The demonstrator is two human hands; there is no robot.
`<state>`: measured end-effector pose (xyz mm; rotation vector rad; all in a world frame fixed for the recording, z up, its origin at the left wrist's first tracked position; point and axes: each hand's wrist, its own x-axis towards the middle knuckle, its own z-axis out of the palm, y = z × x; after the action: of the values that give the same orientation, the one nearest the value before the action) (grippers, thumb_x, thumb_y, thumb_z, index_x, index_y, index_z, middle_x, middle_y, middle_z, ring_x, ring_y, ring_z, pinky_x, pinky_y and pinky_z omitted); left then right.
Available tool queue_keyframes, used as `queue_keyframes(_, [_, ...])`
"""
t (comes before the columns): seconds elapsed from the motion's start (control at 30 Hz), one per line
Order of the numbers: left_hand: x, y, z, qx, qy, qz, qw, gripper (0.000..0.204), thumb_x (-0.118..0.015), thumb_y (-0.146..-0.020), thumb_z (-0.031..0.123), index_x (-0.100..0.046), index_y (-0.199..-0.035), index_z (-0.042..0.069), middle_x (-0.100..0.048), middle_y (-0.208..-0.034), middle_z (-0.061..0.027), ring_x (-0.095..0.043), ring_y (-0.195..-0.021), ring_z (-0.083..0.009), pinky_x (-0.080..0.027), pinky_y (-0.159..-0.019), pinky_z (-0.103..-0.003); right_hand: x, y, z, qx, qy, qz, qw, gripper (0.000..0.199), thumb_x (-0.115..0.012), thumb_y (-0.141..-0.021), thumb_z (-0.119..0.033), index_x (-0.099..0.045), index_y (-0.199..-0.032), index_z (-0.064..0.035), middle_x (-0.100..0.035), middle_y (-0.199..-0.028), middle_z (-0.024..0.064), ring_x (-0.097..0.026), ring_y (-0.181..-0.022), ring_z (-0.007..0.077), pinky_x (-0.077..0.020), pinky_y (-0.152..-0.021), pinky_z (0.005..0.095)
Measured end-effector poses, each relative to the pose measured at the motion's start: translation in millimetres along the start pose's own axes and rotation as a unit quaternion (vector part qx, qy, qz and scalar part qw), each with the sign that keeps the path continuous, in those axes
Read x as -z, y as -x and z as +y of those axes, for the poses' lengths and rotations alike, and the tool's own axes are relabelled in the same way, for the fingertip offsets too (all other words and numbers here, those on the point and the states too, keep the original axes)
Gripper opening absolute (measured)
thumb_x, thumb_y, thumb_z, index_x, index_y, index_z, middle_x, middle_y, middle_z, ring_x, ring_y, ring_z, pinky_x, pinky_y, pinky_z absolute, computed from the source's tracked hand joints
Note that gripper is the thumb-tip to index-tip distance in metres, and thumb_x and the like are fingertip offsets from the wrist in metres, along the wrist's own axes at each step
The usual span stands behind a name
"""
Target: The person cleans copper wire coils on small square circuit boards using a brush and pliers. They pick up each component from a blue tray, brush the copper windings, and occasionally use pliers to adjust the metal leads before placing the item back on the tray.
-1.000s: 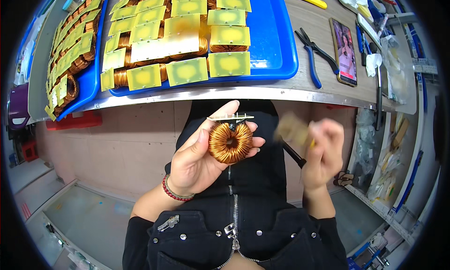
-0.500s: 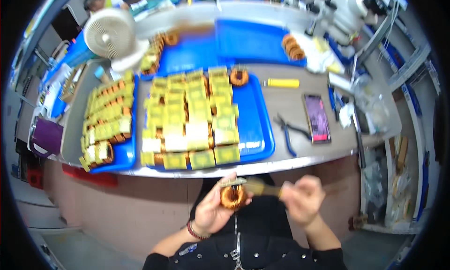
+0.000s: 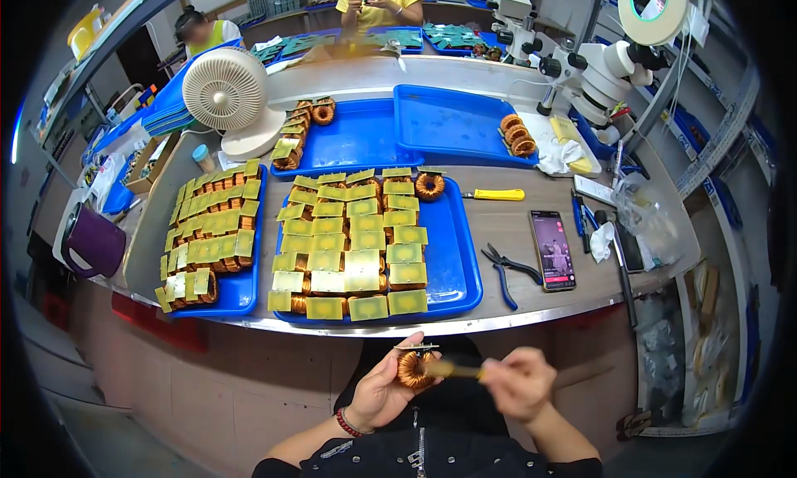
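Workroom counter (image 3: 498, 217) curves ahead of both grips in the head view, with two co-workers (image 3: 382, 9) beyond. Below its near edge, the left grip (image 3: 378, 393) cradles one coil (image 3: 406, 372), its board (image 3: 415, 347) uppermost, probably so the ring stays steady and its right side lies bare. The right grip (image 3: 521, 384) pinches one brush-like tool (image 3: 457, 370) by its right end, pointing the other end at the coil; blur hides whether they touch.

Ahead of the grips sit four trays: left tray (image 3: 241, 295), middle tray (image 3: 452, 246) and two far trays (image 3: 365, 138). Near trays hold board-topped coils in close rows, likely to save room; the middle one has four columns, too overlapped for a sure total. One lone coil (image 3: 420, 187) stands at its far right corner. About three bare coils (image 3: 519, 138) lean together farther off. Ahead and right of the right grip lie one pliers (image 3: 502, 270), one phone (image 3: 554, 250) and one knife (image 3: 498, 194), presumably within reach. Far left stands one fan (image 3: 220, 92).
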<state>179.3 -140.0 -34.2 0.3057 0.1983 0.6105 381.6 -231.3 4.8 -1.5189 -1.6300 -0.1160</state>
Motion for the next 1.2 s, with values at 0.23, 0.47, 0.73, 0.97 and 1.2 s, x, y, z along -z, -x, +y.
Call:
queue_keyframes(0.23, [-1,2,1,0.030,-0.009,-0.020,0.999,0.057,-0.036,-0.094,0.032,-0.016,-0.138,0.002,-0.040,-0.127,-0.0194,-0.046,-0.113,-0.0324,-0.036,-0.098,-0.044,-1,0,6,-0.042,0.022,0.013,0.999,0.026,-0.078,-0.058,-0.014,-0.069,-0.082,-0.0166,-0.057,-0.078,0.0039,-0.051,-0.049,0.0131,-0.0424,-0.043,0.0247])
queue_keyframes(0.47, [7,1,-1,0.038,0.004,-0.016,0.999,0.055,-0.032,-0.094,0.036,-0.019,-0.138,0.004,-0.042,-0.126,-0.0189,-0.048,-0.111,-0.0314,-0.037,-0.096,-0.042,3,-1,8,-0.034,0.081,-0.027,0.996,0.024,-0.077,-0.062,-0.018,-0.069,-0.085,-0.0189,-0.057,-0.079,0.0014,-0.050,-0.047,0.0116,-0.0400,-0.043,0.0240])
queue_keyframes(0.73, [3,-1,0,0.030,0.016,-0.011,0.999,0.054,-0.036,-0.091,0.032,-0.024,-0.136,0.006,-0.046,-0.116,-0.0187,-0.050,-0.099,-0.0284,-0.039,-0.083,-0.036,9,3,25,-0.090,0.067,0.009,0.994,0.019,-0.075,-0.063,-0.009,-0.069,-0.081,-0.0100,-0.056,-0.083,0.0054,-0.045,-0.042,0.0101,-0.0364,-0.040,0.0229])
queue_keyframes(0.97, [-21,7,17,0.012,-0.287,0.019,0.958,0.078,-0.063,-0.075,0.016,-0.019,-0.138,0.003,-0.043,-0.117,-0.0181,-0.048,-0.102,-0.0244,-0.044,-0.079,-0.034,14,10,29,-0.100,-0.024,0.007,0.995,0.019,-0.070,-0.068,-0.001,-0.068,-0.087,-0.0047,-0.052,-0.089,0.0098,-0.047,-0.051,0.0110,-0.0389,-0.047,0.0223])
queue_keyframes(1.2, [-28,-1,9,-0.382,-0.732,0.023,0.564,0.079,-0.080,-0.054,0.008,-0.046,-0.124,-0.002,-0.051,-0.087,-0.0065,-0.047,-0.073,-0.0169,-0.043,-0.061,-0.026,17,8,-16,0.023,-0.079,-0.058,0.995,0.031,-0.077,-0.062,-0.009,-0.068,-0.092,-0.0094,-0.054,-0.087,0.0063,-0.051,-0.060,0.0126,-0.0402,-0.049,0.0204])
